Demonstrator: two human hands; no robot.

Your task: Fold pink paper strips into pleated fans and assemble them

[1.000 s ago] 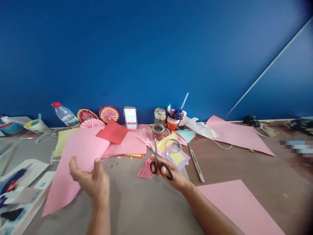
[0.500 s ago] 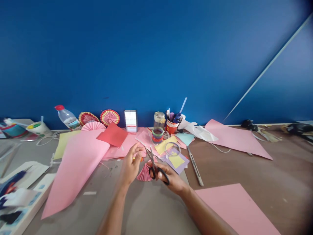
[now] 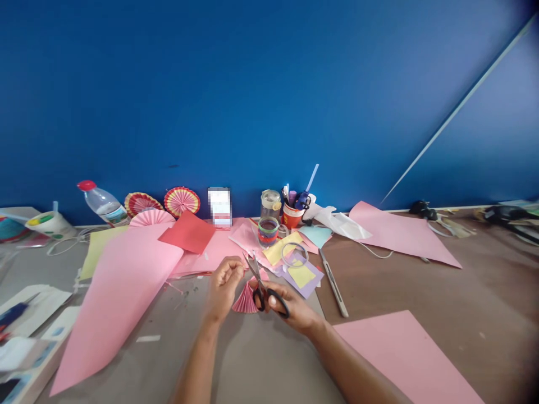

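Observation:
My right hand (image 3: 292,308) grips black-handled scissors (image 3: 263,286), blades slightly parted and pointing up and left. My left hand (image 3: 225,283) is curled, fingertips pinched together close to the scissor blades; what it pinches is too small to make out. Between the two hands, on the table, lies a small folded pink paper fan (image 3: 245,300). A large pink sheet (image 3: 122,292) lies to the left of my left hand.
Coloured papers (image 3: 295,264), tape rolls (image 3: 268,231), a jar (image 3: 270,203), a cup of pens (image 3: 292,212), paper rosettes (image 3: 182,201) and a water bottle (image 3: 101,203) line the blue wall. A craft knife (image 3: 332,283) and pink sheets (image 3: 404,359) lie right.
My left hand let go of the large pink sheet and moved right to the scissor blades, closing into a pinch. The right hand with the scissors stayed roughly in place.

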